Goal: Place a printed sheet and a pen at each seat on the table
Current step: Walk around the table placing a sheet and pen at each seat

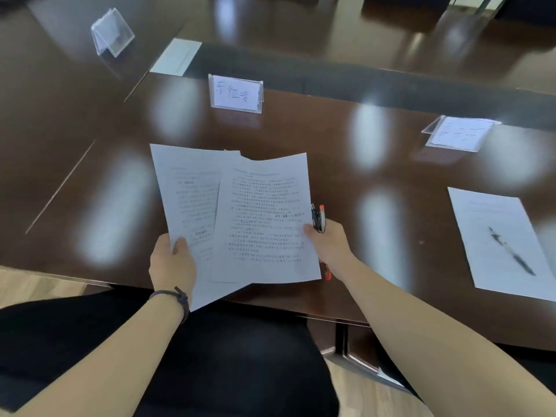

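Note:
My left hand (171, 266) grips a stack of printed sheets (186, 200) by its lower edge, above the near edge of the dark table (346, 176). My right hand (328, 242) pinches the right edge of the top printed sheet (264, 221), which is fanned out to the right of the stack. The same hand also holds a bundle of pens (319, 219), black and red ends poking out above and below the fist. At the seat to the right, another sheet (499, 239) lies flat with a black pen (511, 251) on it.
A name card holder (236, 93) stands behind the sheets, another name card holder (460, 133) at the right seat, and an empty clear holder (112, 33) at the far left. A white sheet (177, 57) lies further back. A black chair (210, 356) sits below my arms.

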